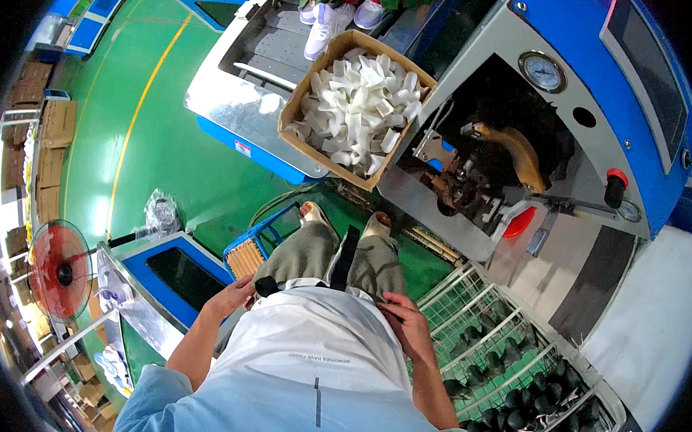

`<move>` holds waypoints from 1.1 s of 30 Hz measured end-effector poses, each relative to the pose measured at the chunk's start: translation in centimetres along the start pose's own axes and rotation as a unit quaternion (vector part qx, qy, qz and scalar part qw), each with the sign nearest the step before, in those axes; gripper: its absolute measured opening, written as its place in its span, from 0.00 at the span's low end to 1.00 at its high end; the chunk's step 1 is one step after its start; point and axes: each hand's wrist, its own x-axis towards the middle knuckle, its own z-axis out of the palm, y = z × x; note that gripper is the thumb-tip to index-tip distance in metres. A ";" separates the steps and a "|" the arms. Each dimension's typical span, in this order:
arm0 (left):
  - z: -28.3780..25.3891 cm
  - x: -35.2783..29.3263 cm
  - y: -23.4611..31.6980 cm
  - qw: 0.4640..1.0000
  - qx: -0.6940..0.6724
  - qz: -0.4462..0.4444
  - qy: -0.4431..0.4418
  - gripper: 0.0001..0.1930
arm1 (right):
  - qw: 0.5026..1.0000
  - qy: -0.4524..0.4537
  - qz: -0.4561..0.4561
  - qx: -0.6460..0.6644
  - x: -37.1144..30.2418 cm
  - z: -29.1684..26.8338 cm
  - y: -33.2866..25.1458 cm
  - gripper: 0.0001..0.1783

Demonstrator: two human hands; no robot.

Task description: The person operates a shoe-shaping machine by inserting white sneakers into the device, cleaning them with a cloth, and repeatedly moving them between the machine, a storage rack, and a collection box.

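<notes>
My left hand [238, 295] is at my left hip, its fingers drawn together beside a black patch [266, 286] at the edge of my white and light blue shirt [315, 355]. What those fingers hold, if anything, is hidden. At the other hip, my right hand [405, 319] has its fingers bent in against the side of my olive trousers [378, 268], closed on the cloth. A small blue stool [246, 251] with a slatted tan seat is in front of my left hand. Beyond my feet, a cardboard box [290, 118] holds many white curved pieces [359, 107].
A blue and grey machine [480, 47] with a gauge stands at the right. Below it is a white wire rack [443, 303] with dark rounded pieces. White shoes [328, 27] rest on the grey machine top. A red fan [63, 270] stands left, near a blue-framed panel [179, 274].
</notes>
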 end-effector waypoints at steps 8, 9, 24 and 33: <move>2.0 5.2 2.5 0.909 0.293 0.242 0.174 0.17 | 0.998 0.036 -0.006 -0.057 1.4 -1.1 3.0 0.10; 3.2 6.7 5.1 0.896 0.303 0.273 0.178 0.17 | 0.998 0.052 -0.002 -0.046 2.4 -0.5 3.2 0.10; 17.7 9.4 23.6 0.752 0.431 0.495 0.065 0.16 | 0.961 0.271 -0.006 -0.051 1.8 3.2 8.2 0.17; 21.8 9.0 25.4 0.725 0.465 0.507 0.047 0.16 | 0.967 0.239 -0.033 -0.076 1.7 0.4 9.9 0.20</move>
